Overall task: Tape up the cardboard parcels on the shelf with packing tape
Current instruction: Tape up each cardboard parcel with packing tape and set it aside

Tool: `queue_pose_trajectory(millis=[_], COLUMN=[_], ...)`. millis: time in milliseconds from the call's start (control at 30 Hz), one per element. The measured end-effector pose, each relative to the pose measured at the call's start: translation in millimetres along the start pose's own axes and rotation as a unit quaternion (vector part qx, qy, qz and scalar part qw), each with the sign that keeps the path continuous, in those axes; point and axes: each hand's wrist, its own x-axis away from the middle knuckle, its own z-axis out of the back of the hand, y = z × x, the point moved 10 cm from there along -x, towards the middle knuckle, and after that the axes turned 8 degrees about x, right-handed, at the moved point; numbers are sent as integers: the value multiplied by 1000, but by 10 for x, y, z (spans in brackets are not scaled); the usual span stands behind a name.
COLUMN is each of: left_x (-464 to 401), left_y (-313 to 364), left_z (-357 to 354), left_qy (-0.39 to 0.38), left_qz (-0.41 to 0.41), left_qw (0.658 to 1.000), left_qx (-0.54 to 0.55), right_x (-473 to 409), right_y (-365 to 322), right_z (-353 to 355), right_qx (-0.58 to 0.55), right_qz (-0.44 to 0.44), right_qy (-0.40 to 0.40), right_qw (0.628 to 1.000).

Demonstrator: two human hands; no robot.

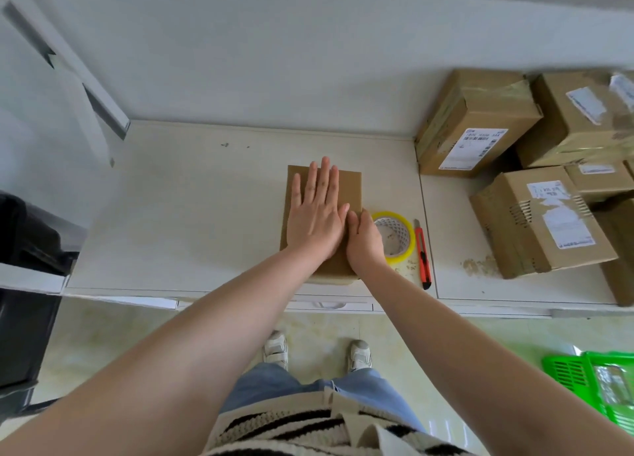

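Observation:
A small plain cardboard parcel (pixel 350 189) lies flat on the white shelf top (pixel 192 208), close to its front edge. My left hand (pixel 317 212) lies flat on the parcel's top with the fingers straight and spread. My right hand (pixel 364 241) rests at the parcel's right edge, fingers bent down against that side, thumb touching the left hand. A roll of yellowish clear packing tape (pixel 399 236) lies flat just right of the parcel, partly behind my right hand. Beside it lies an orange box cutter (pixel 423 254).
Several taped, labelled cardboard boxes (pixel 545 222) are stacked at the right end of the shelf. A black bin (pixel 24 236) stands at the left. A green plastic basket (pixel 597 383) sits on the floor at the lower right. A drawer handle (pixel 331 305) shows below the shelf edge.

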Motion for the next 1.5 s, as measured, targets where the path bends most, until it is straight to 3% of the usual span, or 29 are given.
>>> queue_pose_trajectory(millis=[233, 267, 333, 367, 433, 533, 567, 600, 767, 867, 967, 1033, 1233, 1500], left_x=[0, 35, 153, 245, 415, 599, 645, 661, 576, 550, 526, 532, 540, 639], left_y=[-90, -222, -665, -882, -1117, -1201, -1222, -1241, -1354, -1304, -1211, -1084, -820, -733], left_z=[40, 80, 86, -1, -289, -488, -463, -383, 146, 278, 428, 420, 210, 224], left_qy=[-29, -11, 5, -16, -87, -144, -150, -145, -27, -19, -4, -2, -68, 4], left_qz=[-33, -9, 114, 186, 286, 321, 323, 318, 326, 348, 320, 296, 289, 343], left_qw=[996, 995, 976, 947, 855, 730, 704, 700, 760, 789, 877, 909, 900, 872], left_qx=[73, 95, 185, 261, 423, 586, 614, 623, 562, 506, 359, 293, 319, 348], right_x=[-29, -22, -15, -11, 1, 74, 86, 97, 76, 111, 143, 171, 112, 88], right_y=[21, 36, 53, 48, 13, 6, 21, 32, -82, -101, -132, -176, -82, -173], right_z=[-18, -7, 12, 14, -5, -123, -171, -207, -368, -414, -459, -532, -521, -369], right_qx=[6, 6, 0, -4, -21, -122, -153, -169, -186, -174, -182, -194, -193, -163], right_qz=[-6, -9, -15, -14, -4, -23, -34, -43, -40, -78, -74, -66, -75, -32], right_qy=[-8, -10, -12, -12, -12, -37, -50, -62, -103, -116, -149, -180, -158, -156], right_qw=[1000, 1000, 1000, 1000, 1000, 992, 986, 983, 976, 975, 969, 962, 966, 974])
